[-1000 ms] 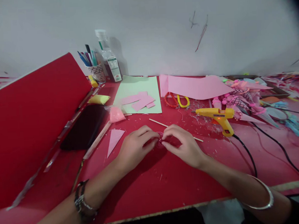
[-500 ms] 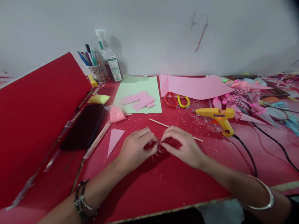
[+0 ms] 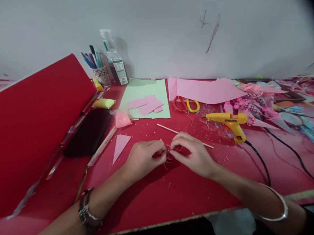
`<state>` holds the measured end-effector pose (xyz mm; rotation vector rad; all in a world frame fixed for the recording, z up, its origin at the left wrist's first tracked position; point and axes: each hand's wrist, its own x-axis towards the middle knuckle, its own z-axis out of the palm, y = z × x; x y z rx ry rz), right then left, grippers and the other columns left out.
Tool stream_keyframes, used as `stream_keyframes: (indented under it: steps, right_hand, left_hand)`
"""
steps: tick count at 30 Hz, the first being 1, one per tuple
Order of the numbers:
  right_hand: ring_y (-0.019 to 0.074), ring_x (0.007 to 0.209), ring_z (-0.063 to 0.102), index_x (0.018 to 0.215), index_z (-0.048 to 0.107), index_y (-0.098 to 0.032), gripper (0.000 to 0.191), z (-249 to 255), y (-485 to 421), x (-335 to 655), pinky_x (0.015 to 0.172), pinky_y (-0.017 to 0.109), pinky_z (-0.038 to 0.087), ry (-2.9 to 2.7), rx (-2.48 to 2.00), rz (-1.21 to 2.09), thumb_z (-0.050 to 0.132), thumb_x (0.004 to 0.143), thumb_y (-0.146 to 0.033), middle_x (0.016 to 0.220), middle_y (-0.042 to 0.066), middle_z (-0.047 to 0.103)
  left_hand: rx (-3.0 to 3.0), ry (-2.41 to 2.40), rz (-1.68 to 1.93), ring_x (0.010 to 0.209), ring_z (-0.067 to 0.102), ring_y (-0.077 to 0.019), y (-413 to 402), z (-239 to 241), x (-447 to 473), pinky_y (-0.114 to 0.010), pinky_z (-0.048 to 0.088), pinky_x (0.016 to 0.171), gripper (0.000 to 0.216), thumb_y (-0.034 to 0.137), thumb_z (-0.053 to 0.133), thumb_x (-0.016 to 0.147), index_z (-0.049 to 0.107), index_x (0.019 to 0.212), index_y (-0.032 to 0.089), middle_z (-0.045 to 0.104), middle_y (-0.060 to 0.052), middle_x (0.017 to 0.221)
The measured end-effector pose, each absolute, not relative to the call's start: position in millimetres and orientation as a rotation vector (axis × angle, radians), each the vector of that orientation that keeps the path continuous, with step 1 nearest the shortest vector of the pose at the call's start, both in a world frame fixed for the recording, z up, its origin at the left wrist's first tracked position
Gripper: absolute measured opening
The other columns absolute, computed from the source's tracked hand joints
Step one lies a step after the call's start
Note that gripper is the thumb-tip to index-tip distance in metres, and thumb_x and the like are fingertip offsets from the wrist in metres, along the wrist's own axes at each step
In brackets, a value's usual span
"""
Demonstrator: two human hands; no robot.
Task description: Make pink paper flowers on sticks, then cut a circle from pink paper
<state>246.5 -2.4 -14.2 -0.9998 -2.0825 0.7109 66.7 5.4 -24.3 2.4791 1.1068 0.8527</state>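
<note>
L hand [image 3: 145,156] & R hand [image 3: 195,154] both pinch pink strands [image 3: 169,159], loops mostly hidden, blurry. Stick [image 3: 168,128] partly covered by R hand; scissors [image 3: 194,111] show handles only.

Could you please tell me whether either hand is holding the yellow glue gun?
No, the left hand and right hand pinch at the small pink item, apart from the yellow glue gun.

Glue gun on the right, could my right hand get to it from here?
Likely yes: the hot glue gun lies beyond the right hand, with nothing tall between them, just a thin wooden stick; that hand seems to be pinching pink strands, though.
</note>
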Motion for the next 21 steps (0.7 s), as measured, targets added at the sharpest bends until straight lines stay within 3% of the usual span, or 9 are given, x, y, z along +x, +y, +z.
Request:
stream_keyframes:
  steps: [21]
  right_hand:
    - [0.0124, 0.075, 0.049, 0.078, 0.050, -0.019, 0.012, -14.0, -3.2, 245.8, 0.069, 0.024, 0.040, -2.128, -0.954, 0.775, 0.048, 0.075, -0.008, 0.080, 0.001, 0.051]
  left_hand:
    - [2.482, 0.936, 0.832, 0.050, 0.043, -0.0060, 9.2, -22.7, 65.0, -0.015, 0.034, 0.049, 0.014, 0.011, 0.048, 0.073, 0.049, 0.060, 0.017, 0.049, 0.006, 0.054]
